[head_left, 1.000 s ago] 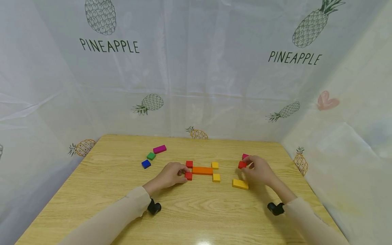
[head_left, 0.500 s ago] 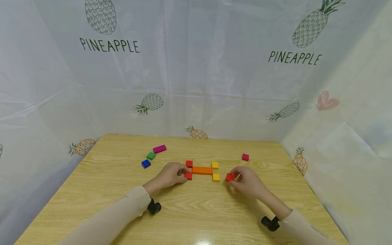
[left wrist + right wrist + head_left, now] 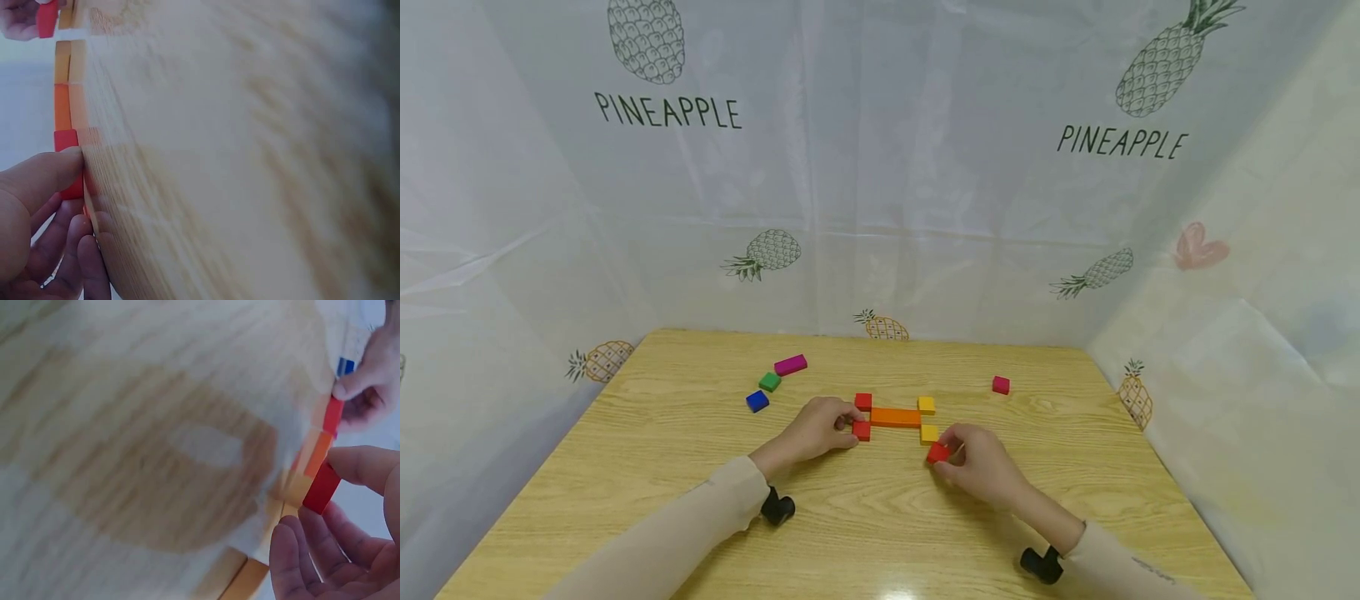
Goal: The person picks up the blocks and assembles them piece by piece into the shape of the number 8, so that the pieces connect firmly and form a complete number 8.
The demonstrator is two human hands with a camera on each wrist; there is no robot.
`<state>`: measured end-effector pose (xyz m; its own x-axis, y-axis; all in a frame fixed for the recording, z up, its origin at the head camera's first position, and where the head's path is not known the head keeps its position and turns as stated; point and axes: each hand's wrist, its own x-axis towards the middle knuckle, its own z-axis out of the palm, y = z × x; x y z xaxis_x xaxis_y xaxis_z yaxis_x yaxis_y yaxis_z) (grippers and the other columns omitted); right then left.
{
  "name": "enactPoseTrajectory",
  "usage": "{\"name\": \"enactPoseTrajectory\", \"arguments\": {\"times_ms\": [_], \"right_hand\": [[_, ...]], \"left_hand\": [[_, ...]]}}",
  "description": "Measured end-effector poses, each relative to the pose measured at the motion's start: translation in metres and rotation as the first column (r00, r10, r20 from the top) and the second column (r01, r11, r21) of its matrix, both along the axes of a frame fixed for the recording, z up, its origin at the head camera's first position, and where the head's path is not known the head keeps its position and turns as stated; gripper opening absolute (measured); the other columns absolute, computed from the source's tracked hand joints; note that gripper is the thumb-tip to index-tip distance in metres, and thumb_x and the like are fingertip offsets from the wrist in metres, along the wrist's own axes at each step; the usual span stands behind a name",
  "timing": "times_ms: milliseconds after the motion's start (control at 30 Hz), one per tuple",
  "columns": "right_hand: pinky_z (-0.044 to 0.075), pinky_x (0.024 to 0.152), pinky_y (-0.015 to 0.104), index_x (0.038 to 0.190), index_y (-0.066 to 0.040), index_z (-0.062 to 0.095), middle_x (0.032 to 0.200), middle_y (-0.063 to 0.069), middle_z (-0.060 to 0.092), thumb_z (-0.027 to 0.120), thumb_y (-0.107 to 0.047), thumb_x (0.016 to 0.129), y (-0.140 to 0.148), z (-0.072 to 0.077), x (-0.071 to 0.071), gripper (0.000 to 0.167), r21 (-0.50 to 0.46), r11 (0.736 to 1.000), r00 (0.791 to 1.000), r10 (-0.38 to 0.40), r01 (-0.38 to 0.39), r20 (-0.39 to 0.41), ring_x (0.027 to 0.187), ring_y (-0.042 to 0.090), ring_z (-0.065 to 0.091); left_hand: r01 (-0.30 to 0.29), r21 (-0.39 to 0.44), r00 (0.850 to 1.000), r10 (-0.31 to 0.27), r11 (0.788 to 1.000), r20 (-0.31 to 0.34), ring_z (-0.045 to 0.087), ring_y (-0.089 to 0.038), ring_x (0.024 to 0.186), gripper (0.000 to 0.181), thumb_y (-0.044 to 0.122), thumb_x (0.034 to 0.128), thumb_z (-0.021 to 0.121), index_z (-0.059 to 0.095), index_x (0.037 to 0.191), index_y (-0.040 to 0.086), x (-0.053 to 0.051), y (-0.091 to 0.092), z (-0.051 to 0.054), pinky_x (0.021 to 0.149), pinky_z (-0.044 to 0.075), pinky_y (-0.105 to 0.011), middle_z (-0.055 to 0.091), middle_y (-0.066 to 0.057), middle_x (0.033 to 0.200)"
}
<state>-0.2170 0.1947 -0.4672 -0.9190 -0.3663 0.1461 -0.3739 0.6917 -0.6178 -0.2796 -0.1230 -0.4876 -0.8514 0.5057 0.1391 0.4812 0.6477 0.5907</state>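
In the head view, my left hand (image 3: 820,429) pinches a red block (image 3: 861,431) lying on the table, at the left end of a flat orange block (image 3: 896,417). Behind it lies another red block (image 3: 863,402). Two small yellow blocks sit at the orange block's right end, a far one (image 3: 927,405) and a near one (image 3: 929,434). My right hand (image 3: 983,467) holds a third red block (image 3: 937,452) between thumb and fingertips, just in front of the near yellow one. The right wrist view shows this held red block (image 3: 322,487) tilted above the tabletop.
Farther left lie a blue block (image 3: 757,401), a green block (image 3: 770,382) and a long magenta block (image 3: 791,365). A crimson block (image 3: 1001,385) lies at the far right. In the right wrist view, a yellow block (image 3: 247,578) lies near my right fingers. A pineapple-print sheet (image 3: 880,208) surrounds the wooden table (image 3: 850,533).
My right hand has carried its red block left and toward me, from beside the crimson block to the near yellow one. The long yellow block is now hidden behind it. My left hand stays put.
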Motion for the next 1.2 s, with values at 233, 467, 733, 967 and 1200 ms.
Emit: {"name": "enactPoseTrajectory", "arguments": {"times_ms": [233,467,733,967,1200], "right_hand": [[0.050,0.065,0.023,0.104,-0.007,0.073,0.090,-0.002,0.067,0.087,-0.012,0.087,-0.010,-0.005,0.001,0.023,0.076,0.997,1.000,-0.013,0.015,-0.026,0.072,0.006,0.056],[0.047,0.067,0.025,0.102,-0.010,0.073,0.089,-0.004,0.066,0.089,-0.015,0.085,-0.015,-0.007,0.001,0.024,0.136,0.990,0.998,-0.014,0.021,-0.053,0.074,0.009,0.052],[0.047,0.069,0.025,0.103,-0.009,0.072,0.090,-0.002,0.063,0.091,-0.017,0.083,-0.016,-0.009,0.003,0.029,0.152,0.988,0.997,-0.017,0.029,-0.077,0.077,0.010,0.052],[0.047,0.071,0.027,0.105,-0.008,0.072,0.090,-0.002,0.062,0.090,-0.013,0.083,-0.014,-0.008,0.006,0.029,0.134,0.991,0.997,-0.017,0.028,-0.075,0.079,0.010,0.051],[0.047,0.070,0.026,0.105,-0.004,0.070,0.092,0.002,0.063,0.089,-0.009,0.085,-0.014,-0.011,0.009,0.028,0.029,0.999,0.999,-0.029,0.030,-0.032,0.080,0.015,0.054]], "left_hand": [[-0.008,-0.002,1.000,0.008,1.000,0.011,0.054,-0.013,0.080,0.027,0.015,0.0907,0.086,0.079,0.117,0.013,0.000,0.001,0.000,0.077,0.049,-0.031,0.071,0.007,0.098],[-0.017,0.003,1.000,0.017,1.000,0.020,0.054,-0.013,0.081,0.027,0.016,0.0905,0.086,0.079,0.117,0.014,-0.001,0.000,-0.002,0.077,0.049,-0.031,0.072,0.007,0.101],[-0.011,0.005,1.000,0.011,1.000,0.007,0.055,-0.013,0.081,0.028,0.015,0.0901,0.086,0.080,0.117,0.013,-0.001,0.001,-0.001,0.078,0.050,-0.031,0.074,0.006,0.102],[-0.013,0.004,1.000,0.013,1.000,0.010,0.055,-0.012,0.082,0.027,0.015,0.0907,0.086,0.079,0.117,0.013,0.000,0.001,0.000,0.079,0.051,-0.032,0.074,0.006,0.103],[-0.013,0.002,1.000,0.013,1.000,0.007,0.055,-0.012,0.082,0.028,0.015,0.0904,0.086,0.079,0.117,0.012,-0.001,0.001,-0.001,0.080,0.051,-0.033,0.073,0.006,0.101]]}}
